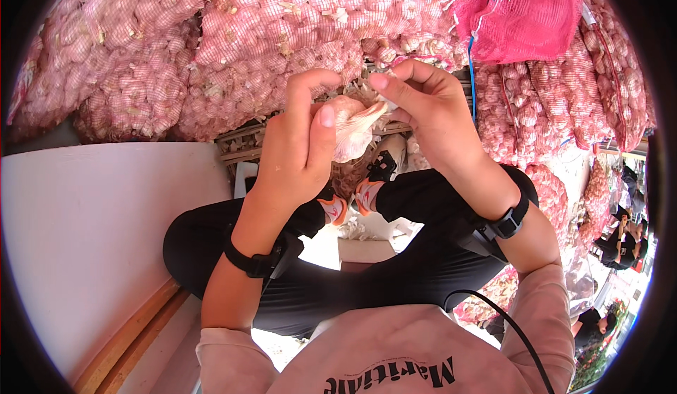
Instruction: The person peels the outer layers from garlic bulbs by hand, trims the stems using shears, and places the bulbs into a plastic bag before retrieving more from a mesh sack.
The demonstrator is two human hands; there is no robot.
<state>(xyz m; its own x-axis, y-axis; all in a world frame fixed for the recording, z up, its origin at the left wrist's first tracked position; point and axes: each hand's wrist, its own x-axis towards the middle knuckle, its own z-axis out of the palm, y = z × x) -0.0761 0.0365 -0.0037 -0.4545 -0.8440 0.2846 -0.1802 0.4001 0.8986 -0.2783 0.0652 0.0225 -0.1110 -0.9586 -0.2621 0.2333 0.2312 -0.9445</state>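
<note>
A whole garlic bulb (351, 135) with pale, purplish skin sits in my left hand (304, 140), its short dried stem pointing up and to the right. My left thumb and fingers are closed around the bulb's left side. By the stem's tip, my right hand (431, 98) pinches a whitish piece, likely garlic skin, between thumb and fingers. Whether that piece is still joined to the bulb cannot be told. Loose dry skins (365, 95) lie below and behind the bulb.
Mesh sacks of garlic (296, 18) are stacked across the front, and more sacks (555, 92) stand at the right. A bright pink mesh sack (523, 18) lies on top. A white panel (116, 225) stands at left. People (624, 240) are far off at right.
</note>
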